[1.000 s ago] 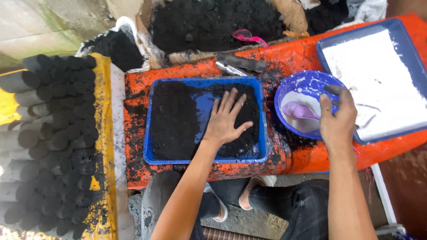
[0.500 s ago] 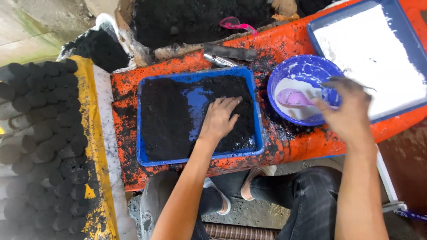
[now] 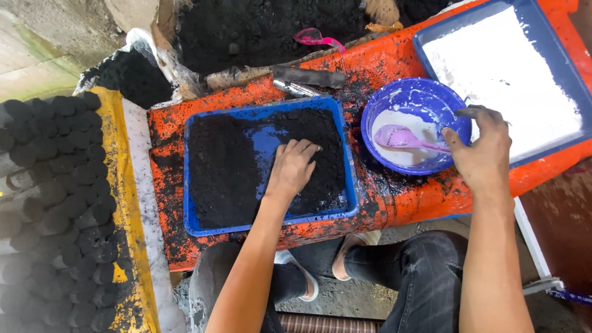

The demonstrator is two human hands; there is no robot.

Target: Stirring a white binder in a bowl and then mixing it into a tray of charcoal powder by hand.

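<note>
Since a second ago the left hand [image 3: 291, 168] has curled its spread fingers into the black powder [image 3: 228, 166] in the blue tray [image 3: 271, 222]. The right hand [image 3: 481, 151], its grip half closed and empty, sits at the blue bowl [image 3: 416, 98] rim. The pink scoop [image 3: 407, 137] lies just left of it, handle pointing toward its fingers.

No labels, signs or screens showed anywhere in the view. The nearest things to packages were at the top edge, behind the orange bench [image 3: 394, 197]: a torn sack [image 3: 157, 52], pale and crumpled at its rim, stood open at the upper left beside the bench corner and held black powder, and next to it a larger open container of brownish, ragged material [image 3: 385, 9] also held black powder. Neither showed any readable face or sticker, and how far either ran past the frame could not be told.
</note>
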